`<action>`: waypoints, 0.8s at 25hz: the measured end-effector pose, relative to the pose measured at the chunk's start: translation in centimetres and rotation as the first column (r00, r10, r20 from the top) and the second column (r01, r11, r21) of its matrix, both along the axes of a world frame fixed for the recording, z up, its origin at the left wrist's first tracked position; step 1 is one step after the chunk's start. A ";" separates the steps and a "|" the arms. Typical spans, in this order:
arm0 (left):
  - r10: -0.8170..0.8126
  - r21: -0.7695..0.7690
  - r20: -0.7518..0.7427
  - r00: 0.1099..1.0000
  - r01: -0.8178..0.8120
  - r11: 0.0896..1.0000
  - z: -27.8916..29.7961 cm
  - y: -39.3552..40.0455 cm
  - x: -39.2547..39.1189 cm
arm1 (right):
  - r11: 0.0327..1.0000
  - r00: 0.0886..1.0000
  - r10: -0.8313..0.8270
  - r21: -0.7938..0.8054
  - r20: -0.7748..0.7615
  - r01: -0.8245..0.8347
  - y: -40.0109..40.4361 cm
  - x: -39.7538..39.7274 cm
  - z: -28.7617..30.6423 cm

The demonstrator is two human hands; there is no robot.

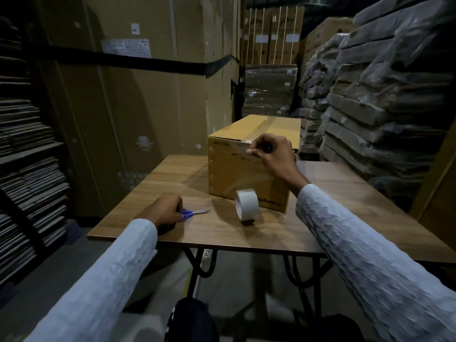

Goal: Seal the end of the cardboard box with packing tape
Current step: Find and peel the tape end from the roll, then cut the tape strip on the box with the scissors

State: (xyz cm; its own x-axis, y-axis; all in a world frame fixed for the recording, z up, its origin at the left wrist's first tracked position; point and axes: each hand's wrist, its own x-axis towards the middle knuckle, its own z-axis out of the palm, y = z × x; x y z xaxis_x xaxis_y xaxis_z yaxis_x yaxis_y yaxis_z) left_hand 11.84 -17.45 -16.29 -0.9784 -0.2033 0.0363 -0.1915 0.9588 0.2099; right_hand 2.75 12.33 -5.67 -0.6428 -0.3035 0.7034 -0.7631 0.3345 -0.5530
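Right hand [271,151] pinches what looks like tape on the stiff box [237,174]; left hand [167,211] closes on scissors [195,212], 1 roll [246,206] idle.

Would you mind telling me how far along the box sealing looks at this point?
Done: a clear tape strip already runs along the top of the brown cardboard box and over its near edge. In hand: the right hand presses that tape end onto the near face, while the left hand rests on the purple-handled scissors. Left: apparently cutting free the white tape roll standing on the wooden table.
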 end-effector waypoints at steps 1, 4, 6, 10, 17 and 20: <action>-0.001 -0.022 0.031 1.000 0.002 1.000 0.2 0.0 -0.1 | 1.000 1.000 0.003 -0.004 0.003 -0.003 0.0 0.0 0.0; -0.007 -0.087 0.075 0.997 0.014 0.996 0.5 -0.5 -0.7 | 1.000 1.000 -0.009 -0.015 0.004 0.009 0.2 -0.3 0.0; -0.017 -0.114 0.098 0.995 0.028 0.993 0.9 -0.6 -0.9 | 1.000 1.000 -0.025 -0.003 0.002 0.025 0.4 -0.4 -0.2; -0.046 -0.096 0.113 0.992 0.057 0.994 2.2 0.1 -1.3 | 1.000 1.000 -0.022 0.007 -0.005 0.022 0.3 -0.5 -0.1; -0.146 0.325 0.011 0.989 0.134 0.936 3.7 2.1 -1.0 | 0.999 1.000 -0.018 0.038 -0.025 0.019 0.5 -0.6 0.0; -0.230 0.331 0.005 0.973 0.215 0.919 4.1 4.3 -0.9 | 0.999 1.000 -0.018 0.033 -0.003 0.018 0.8 -0.7 -0.1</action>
State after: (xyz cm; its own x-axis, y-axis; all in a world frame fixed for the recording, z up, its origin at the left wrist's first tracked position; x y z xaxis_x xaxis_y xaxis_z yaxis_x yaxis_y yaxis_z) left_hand 10.89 -13.19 -12.22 -0.9989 0.0265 -0.0382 0.0031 0.8574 0.5146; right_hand 2.05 13.15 -5.81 -0.6465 -0.3149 0.6949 -0.7582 0.3666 -0.5392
